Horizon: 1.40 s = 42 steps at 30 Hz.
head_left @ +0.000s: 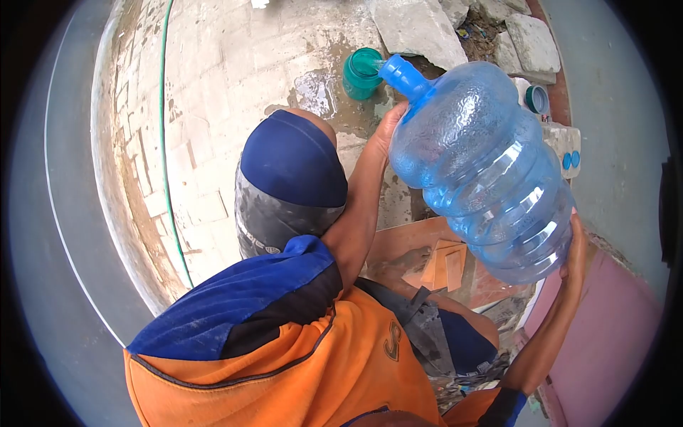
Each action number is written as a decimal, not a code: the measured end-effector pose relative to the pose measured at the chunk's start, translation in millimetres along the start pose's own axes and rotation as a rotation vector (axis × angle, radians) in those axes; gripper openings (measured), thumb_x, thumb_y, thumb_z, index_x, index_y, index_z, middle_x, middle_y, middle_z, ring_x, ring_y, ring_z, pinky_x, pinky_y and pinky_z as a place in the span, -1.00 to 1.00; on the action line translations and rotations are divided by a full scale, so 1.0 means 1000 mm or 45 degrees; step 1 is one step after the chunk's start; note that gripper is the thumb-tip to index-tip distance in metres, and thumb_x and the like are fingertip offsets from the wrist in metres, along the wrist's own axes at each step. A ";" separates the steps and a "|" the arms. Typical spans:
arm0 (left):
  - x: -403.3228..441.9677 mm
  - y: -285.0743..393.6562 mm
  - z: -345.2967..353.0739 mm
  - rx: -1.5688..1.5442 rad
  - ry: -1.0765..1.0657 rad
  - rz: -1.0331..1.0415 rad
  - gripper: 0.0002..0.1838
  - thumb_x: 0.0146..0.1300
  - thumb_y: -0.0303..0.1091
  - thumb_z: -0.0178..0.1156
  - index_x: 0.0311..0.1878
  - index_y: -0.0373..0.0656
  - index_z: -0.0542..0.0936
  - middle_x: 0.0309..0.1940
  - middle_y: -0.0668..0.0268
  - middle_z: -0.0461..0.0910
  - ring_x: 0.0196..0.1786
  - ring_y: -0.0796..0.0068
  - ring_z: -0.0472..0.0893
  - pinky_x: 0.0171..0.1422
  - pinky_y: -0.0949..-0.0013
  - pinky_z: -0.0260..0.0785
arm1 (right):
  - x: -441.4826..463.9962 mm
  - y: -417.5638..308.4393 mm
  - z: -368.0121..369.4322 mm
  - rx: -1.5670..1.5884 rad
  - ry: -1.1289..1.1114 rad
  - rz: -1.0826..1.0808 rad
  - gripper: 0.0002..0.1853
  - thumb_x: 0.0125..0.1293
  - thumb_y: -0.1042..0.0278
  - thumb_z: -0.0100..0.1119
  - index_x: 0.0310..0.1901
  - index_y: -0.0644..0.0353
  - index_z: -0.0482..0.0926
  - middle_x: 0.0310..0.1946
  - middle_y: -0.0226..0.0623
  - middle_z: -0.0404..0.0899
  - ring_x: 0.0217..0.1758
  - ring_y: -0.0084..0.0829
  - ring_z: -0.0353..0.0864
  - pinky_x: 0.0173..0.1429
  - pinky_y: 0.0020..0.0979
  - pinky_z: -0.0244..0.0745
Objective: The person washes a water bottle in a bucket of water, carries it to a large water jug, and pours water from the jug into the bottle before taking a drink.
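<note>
two hands on tilted blue bottle (491,171): left hand (390,128) curled by neck, right hand (577,245) bracing base, finger spread unclear. water pouring into green jar (361,80), steady tilt called for.

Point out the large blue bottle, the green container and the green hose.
Large blue bottle (484,160): head view, mid-body.
Green container (361,80): head view, outer wall.
Green hose (163,121): head view, partway along its visible length.
</note>
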State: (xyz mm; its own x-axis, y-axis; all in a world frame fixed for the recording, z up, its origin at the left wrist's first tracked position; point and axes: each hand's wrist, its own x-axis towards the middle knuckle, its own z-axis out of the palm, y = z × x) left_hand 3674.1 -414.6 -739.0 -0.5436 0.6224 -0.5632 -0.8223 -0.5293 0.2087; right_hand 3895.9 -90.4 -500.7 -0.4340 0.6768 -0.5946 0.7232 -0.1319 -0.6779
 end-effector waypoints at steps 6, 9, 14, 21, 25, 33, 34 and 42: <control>0.011 -0.006 -0.015 -0.208 -0.251 -0.057 -0.53 0.34 -0.17 0.13 0.13 -0.37 0.60 -0.02 -0.01 0.70 -0.06 0.15 0.72 0.14 0.04 0.59 | -0.005 -0.004 0.002 -0.023 0.011 0.003 -0.30 0.39 -0.13 0.20 0.28 0.39 0.49 0.20 -0.07 0.55 0.21 -0.25 0.56 0.32 -0.28 0.40; 0.011 -0.008 -0.014 -0.186 -0.228 -0.046 -0.51 0.35 -0.14 0.14 0.14 -0.37 0.60 -0.01 -0.01 0.70 -0.06 0.14 0.72 0.15 0.05 0.58 | -0.006 -0.008 0.000 -0.061 0.033 0.001 -0.30 0.39 -0.14 0.19 0.29 0.38 0.49 0.21 -0.07 0.55 0.23 -0.26 0.55 0.33 -0.29 0.39; 0.006 -0.007 -0.007 -0.165 -0.240 -0.010 -0.50 0.36 -0.12 0.15 0.17 -0.36 0.59 0.01 -0.01 0.69 -0.03 0.13 0.71 0.17 0.05 0.57 | -0.010 -0.017 0.002 -0.070 0.031 0.017 -0.30 0.39 -0.14 0.19 0.29 0.36 0.49 0.21 -0.08 0.55 0.25 -0.27 0.54 0.34 -0.30 0.37; 0.013 -0.009 -0.014 -0.224 -0.334 -0.025 -0.48 0.36 -0.11 0.13 0.21 -0.34 0.57 0.06 -0.02 0.68 0.03 0.11 0.70 0.22 0.02 0.55 | -0.001 -0.015 -0.010 -0.074 -0.040 0.010 -0.26 0.40 -0.17 0.17 0.36 0.35 0.45 0.30 -0.12 0.50 0.33 -0.26 0.48 0.41 -0.30 0.30; 0.011 -0.009 -0.011 -0.200 -0.343 -0.002 -0.48 0.37 -0.11 0.11 0.22 -0.34 0.56 0.07 -0.02 0.67 0.04 0.11 0.70 0.22 0.02 0.55 | 0.002 -0.013 -0.013 -0.069 -0.039 -0.003 -0.26 0.41 -0.18 0.16 0.36 0.34 0.44 0.30 -0.13 0.50 0.33 -0.27 0.48 0.41 -0.30 0.30; 0.008 -0.010 -0.010 -0.182 -0.291 0.019 -0.47 0.37 -0.10 0.11 0.22 -0.34 0.56 0.07 0.00 0.67 0.05 0.10 0.69 0.22 0.01 0.55 | -0.006 -0.022 -0.006 -0.085 0.037 -0.026 -0.30 0.40 -0.10 0.21 0.31 0.41 0.48 0.26 -0.09 0.52 0.28 -0.29 0.51 0.38 -0.31 0.33; 0.010 -0.011 -0.011 -0.176 -0.256 0.025 -0.47 0.37 -0.10 0.11 0.22 -0.34 0.56 0.06 0.00 0.67 0.04 0.10 0.69 0.22 0.01 0.55 | -0.007 -0.024 -0.005 -0.060 0.047 -0.024 -0.31 0.39 -0.06 0.24 0.28 0.45 0.49 0.24 -0.07 0.53 0.25 -0.30 0.52 0.36 -0.32 0.34; -0.020 0.000 0.030 0.060 0.087 0.067 -0.47 0.36 -0.10 0.11 0.22 -0.32 0.56 0.06 -0.01 0.67 0.04 0.10 0.69 0.21 0.00 0.54 | -0.005 -0.022 -0.011 -0.079 0.082 -0.051 -0.31 0.39 -0.08 0.24 0.27 0.44 0.51 0.20 -0.05 0.56 0.20 -0.30 0.56 0.32 -0.32 0.39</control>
State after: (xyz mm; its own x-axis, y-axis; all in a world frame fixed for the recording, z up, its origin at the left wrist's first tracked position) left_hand 3679.7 -409.9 -703.9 -0.5745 0.5527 -0.6037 -0.8010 -0.5315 0.2757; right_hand 3888.4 -82.8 -477.9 -0.4292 0.7261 -0.5372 0.7386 -0.0601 -0.6714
